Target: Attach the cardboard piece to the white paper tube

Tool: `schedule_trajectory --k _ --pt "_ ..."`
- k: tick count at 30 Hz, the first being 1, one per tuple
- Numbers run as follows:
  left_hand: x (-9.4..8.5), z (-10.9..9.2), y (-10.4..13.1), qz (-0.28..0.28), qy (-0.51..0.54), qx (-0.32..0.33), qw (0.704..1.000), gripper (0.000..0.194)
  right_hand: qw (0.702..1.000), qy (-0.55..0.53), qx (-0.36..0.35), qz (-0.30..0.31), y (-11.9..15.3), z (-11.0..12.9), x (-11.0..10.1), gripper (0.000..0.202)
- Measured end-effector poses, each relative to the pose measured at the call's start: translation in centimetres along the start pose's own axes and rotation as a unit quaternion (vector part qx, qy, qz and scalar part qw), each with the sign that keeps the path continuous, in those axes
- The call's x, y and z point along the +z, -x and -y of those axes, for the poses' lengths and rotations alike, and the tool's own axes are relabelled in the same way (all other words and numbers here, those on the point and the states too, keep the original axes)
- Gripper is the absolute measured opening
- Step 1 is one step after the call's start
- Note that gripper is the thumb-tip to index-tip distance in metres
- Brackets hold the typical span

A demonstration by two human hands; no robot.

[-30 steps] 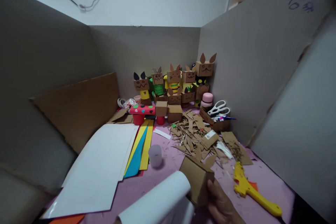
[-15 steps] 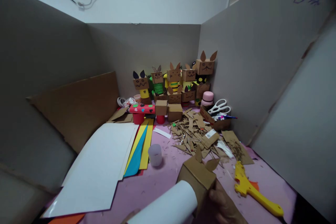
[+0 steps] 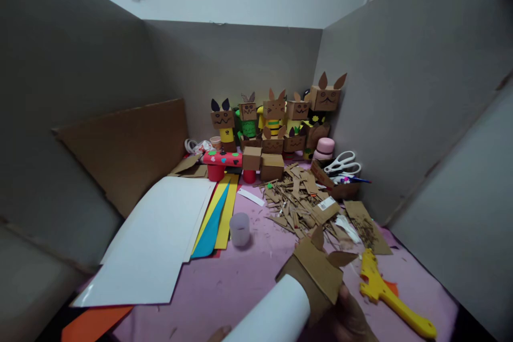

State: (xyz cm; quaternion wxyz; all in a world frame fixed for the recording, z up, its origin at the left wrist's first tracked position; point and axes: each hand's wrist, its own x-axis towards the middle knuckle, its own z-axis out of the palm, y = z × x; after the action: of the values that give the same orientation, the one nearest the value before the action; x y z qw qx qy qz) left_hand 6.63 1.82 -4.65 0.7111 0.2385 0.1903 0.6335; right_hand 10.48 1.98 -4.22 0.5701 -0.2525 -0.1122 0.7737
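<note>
Left of the eared box (image 3: 316, 272), a white sheet (image 3: 156, 240) lay over yellow and blue papers (image 3: 218, 214), with a small clear cup (image 3: 240, 228) at their near end. A white roll (image 3: 276, 312) rose from the bottom edge and touched the box's lower left face. A fingertip, likely of the left hand (image 3: 218, 333), showed under the roll; whether it was clamped on the roll could not be told.

The box sat tilted, ears up, at the bottom centre, with the right hand (image 3: 348, 318) closed round its lower right side. To join roll and box well, the roll's end should probably meet the face squarely while the box is kept from crushing.

Behind the box lay cardboard scraps (image 3: 298, 197) and figures (image 3: 276, 117); right of it, a yellow tool (image 3: 390, 296). Both hands were mostly cut off by the frame, and the joint between roll and box was hidden.
</note>
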Motion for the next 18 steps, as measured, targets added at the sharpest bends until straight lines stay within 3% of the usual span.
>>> schedule_trajectory --k 5,10,14,18 --pt "-0.5 0.0 -0.1 -0.018 0.027 0.003 0.999 0.07 1.0 -0.002 -0.005 -0.01 -0.3 -0.1 -0.7 0.044" --pt "0.7 0.7 0.0 -0.031 0.056 0.037 0.997 0.081 0.999 0.026 0.028 0.026 -1.2 0.5 -1.5 0.039" --pt "0.9 1.5 -0.6 -0.01 0.1 0.08 0.992 0.062 0.999 0.022 0.028 0.002 -1.1 0.9 -0.1 0.038" --pt "-0.4 1.9 -0.8 -0.003 0.124 0.087 0.989 0.038 0.995 -0.071 0.034 -0.062 -0.7 0.6 0.9 0.042"
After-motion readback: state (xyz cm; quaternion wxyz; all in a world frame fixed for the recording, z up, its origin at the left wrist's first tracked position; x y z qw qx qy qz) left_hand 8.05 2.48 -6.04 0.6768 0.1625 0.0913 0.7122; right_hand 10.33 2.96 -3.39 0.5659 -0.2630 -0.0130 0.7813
